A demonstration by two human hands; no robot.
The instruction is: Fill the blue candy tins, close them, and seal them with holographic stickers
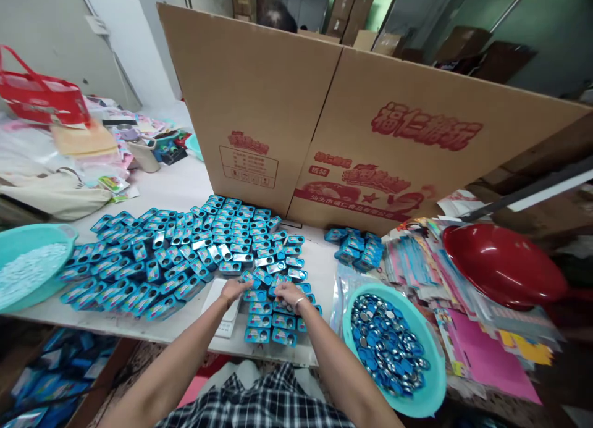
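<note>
Head view: blue containers are apparently being arranged in rows on the white table; whether any is being gripped by left hand or right hand cannot be told. Next, careful alignment is seemingly being called for.

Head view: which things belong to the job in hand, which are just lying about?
Likely in the job:
blue boxes, at the left hand and right hand
basin of round blue and silver pieces
white device by the left wrist

Probably lying about:
red bag
red basin
pink sheet
</note>
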